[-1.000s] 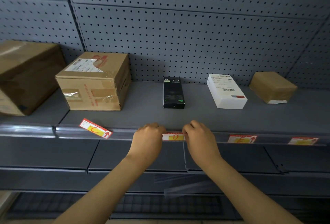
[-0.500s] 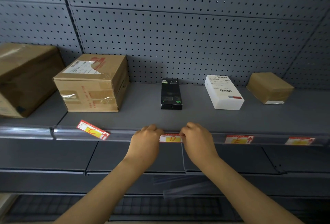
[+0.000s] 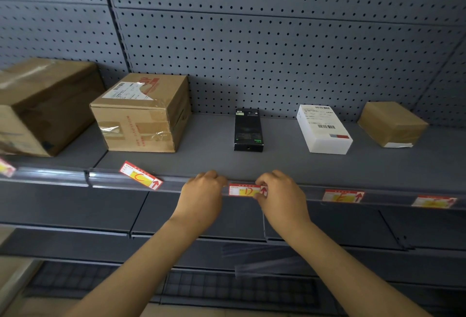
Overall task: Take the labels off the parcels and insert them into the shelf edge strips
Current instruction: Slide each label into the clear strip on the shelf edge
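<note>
A red and yellow label marked D [image 3: 244, 190] sits in the clear shelf edge strip [image 3: 113, 178], below the black box [image 3: 248, 130]. My left hand [image 3: 201, 195] pinches the strip at the label's left end, and my right hand [image 3: 280, 195] pinches the label's right end. Another label marked C [image 3: 140, 175] lies loose and tilted on the shelf front, in front of a cardboard parcel [image 3: 141, 114]. Two more labels, E [image 3: 343, 195] and one further right [image 3: 433, 202], sit in the strip.
A large cardboard box [image 3: 42, 104] stands at the far left, with a label [image 3: 6, 167] below it. A white box [image 3: 324, 128] and a small brown parcel [image 3: 392, 123] rest at the right. Pegboard [image 3: 252, 51] backs the shelf. A loose clear strip [image 3: 264, 258] lies on the lower shelf.
Both hands stay pinched at the D label; the view shifts slightly. The label sits a little more level in the strip.
</note>
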`<state>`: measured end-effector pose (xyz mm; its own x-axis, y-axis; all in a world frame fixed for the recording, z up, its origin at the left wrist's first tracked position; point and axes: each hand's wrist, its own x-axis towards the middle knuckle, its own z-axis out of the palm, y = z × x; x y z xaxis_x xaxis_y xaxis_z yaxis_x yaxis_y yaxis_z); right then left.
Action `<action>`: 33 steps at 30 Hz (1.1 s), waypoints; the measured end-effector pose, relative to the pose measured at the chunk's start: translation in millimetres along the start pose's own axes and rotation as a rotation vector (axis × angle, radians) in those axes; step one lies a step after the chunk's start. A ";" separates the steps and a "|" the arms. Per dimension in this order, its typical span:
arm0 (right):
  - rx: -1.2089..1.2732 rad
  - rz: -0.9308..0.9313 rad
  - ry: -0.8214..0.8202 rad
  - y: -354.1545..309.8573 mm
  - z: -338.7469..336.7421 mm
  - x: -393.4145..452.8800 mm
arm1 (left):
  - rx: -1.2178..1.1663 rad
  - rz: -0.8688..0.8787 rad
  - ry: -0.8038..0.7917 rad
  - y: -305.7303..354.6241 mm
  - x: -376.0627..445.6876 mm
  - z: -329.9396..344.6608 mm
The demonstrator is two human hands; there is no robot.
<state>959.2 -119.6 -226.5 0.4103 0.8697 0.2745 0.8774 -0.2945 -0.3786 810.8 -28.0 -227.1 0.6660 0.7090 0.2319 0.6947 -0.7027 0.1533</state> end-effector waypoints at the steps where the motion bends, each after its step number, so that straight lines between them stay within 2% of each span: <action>1: -0.003 -0.012 -0.005 -1.9 0.6 -0.3 | 0.000 -0.010 -0.001 -2.5 -1.1 -1.8; 6: 0.045 -0.087 -0.067 -30.6 14.6 2.1 | 0.041 -0.070 0.026 -27.0 -15.2 -15.2; 12: 0.113 -0.168 -0.110 -93.7 45.5 14.0 | 0.085 -0.126 0.069 -94.7 -21.2 -36.4; 22: 0.064 -0.047 0.004 -199.8 102.3 31.3 | 0.039 0.079 0.044 -199.3 -11.9 -55.9; 26: 0.014 -0.003 0.028 -214.4 107.4 32.3 | 0.017 0.106 0.017 -217.3 -15.4 -56.7; 33: -0.084 -0.076 0.026 -222.8 114.1 37.2 | 0.022 0.126 -0.030 -229.8 -22.5 -55.2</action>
<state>750.6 23.5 -232.8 0.3471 0.8806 0.3225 0.9235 -0.2611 -0.2810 621.2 114.3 -214.5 0.7559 0.6168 0.2196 0.6106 -0.7852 0.1037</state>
